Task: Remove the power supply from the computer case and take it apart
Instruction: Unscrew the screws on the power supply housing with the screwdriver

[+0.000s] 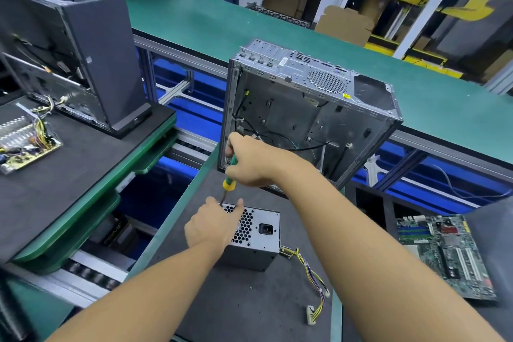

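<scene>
Slippage looks likely: the right hand (pixel 249 161) curls its grip round the screwdriver (pixel 229 183) angled onto the power supply (pixel 255 233) on the worktop (pixel 249 300), while the left hand (pixel 213 228) clasps that corner in its grip, beside the tip.

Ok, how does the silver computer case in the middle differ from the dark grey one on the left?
The silver case is bare metal; the dark grey case has a dark outer panel. The silver case stands on the grey work mat; the dark grey case sits on a black pad at the left. The silver case looks nearly stripped inside; the dark grey case's inside is mostly in shadow. Both have one side open.
</scene>
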Demonstrator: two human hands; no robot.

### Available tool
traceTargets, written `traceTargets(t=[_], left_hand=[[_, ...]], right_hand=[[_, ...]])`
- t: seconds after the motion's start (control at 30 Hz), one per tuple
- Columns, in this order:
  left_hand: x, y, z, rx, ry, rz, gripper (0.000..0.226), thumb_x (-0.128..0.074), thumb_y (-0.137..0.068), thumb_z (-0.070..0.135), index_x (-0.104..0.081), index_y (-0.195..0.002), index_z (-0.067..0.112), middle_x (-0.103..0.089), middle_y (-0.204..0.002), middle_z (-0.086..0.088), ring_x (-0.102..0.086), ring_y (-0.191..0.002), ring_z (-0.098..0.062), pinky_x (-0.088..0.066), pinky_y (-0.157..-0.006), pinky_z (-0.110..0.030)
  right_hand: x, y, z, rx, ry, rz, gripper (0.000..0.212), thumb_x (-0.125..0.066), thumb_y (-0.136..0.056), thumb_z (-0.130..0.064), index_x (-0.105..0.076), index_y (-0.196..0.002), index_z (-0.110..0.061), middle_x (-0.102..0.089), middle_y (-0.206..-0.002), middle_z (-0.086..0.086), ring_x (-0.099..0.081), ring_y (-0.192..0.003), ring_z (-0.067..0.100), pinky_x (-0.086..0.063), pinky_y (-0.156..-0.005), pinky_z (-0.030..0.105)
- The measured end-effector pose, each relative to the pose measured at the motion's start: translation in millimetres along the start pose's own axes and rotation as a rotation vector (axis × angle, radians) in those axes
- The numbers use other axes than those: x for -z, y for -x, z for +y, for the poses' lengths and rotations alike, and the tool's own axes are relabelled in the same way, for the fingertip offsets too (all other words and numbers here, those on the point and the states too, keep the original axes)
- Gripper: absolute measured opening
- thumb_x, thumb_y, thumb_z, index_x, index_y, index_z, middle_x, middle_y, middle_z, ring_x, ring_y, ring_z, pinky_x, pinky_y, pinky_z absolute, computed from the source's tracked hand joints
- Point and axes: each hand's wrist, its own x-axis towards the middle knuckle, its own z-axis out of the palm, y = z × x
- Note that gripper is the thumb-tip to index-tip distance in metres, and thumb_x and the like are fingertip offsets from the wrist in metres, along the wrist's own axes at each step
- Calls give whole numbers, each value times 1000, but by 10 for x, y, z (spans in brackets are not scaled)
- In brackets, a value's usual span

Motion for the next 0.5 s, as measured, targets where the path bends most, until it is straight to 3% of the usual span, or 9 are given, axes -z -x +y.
traceTargets(t=[0.07, 0.13, 0.2, 0.27, 0.37, 0.5], left_hand=[[-22, -10, -9, 1, 11, -3, 75, -35, -81, 81, -52, -116, 17, -59, -89, 0, -65, -92, -27, -39, -66, -34], [-43, -18, -17, -1, 17, 3, 78, -35, -80, 81, -52, -120, 16, -65, -98, -2, -65, -93, -27, -40, -67, -34], [-58, -26, -21, -2, 18, 10, 80, -34, -79, 82, -53, -121, 16, -66, -99, -2, -65, -92, -27, -41, -67, -34], [-65, -37, -24, 8, 22, 7, 79, -34, -78, 83, -54, -117, 17, -63, -91, 0, -65, -89, -27, -41, -67, -34], [-59, -33, -39, 22, 36, -20, 77, -34, -77, 84, -55, -110, 18, -61, -86, 1, -64, -87, -27, -42, -68, -34], [-34, -39, -50, 42, 82, -74, 78, -38, -76, 85, -55, -113, 19, -63, -97, -1, -64, -92, -28, -43, -70, -35]], right_hand=[[-47, 9, 0, -71, 9, 70, 37, -46, -97, -44, -39, -118, -14, -39, -99, 1, -49, -85, 31, -37, -60, 37], [-84, 10, 5, -103, 36, 132, 39, -36, -101, -48, -38, -117, -12, -41, -98, 4, -48, -82, 30, -34, -61, 38], [-87, 9, 15, -12, 55, 151, 23, -38, -104, -34, -38, -105, -11, -50, -97, 10, -48, -76, 27, -37, -62, 39], [-53, 29, 10, 75, 28, 104, 10, -45, -99, -21, -41, -105, -12, -48, -104, 11, -47, -82, 27, -44, -74, 41], [-29, 54, -34, 91, 7, 8, 20, -51, -89, -14, -42, -106, -17, -38, -105, 5, -38, -94, 26, -37, -74, 37], [-116, 16, -129, -47, 73, 122, 29, -46, -97, -39, -36, -108, -15, -36, -98, 5, -46, -80, 33, -33, -59, 37]])
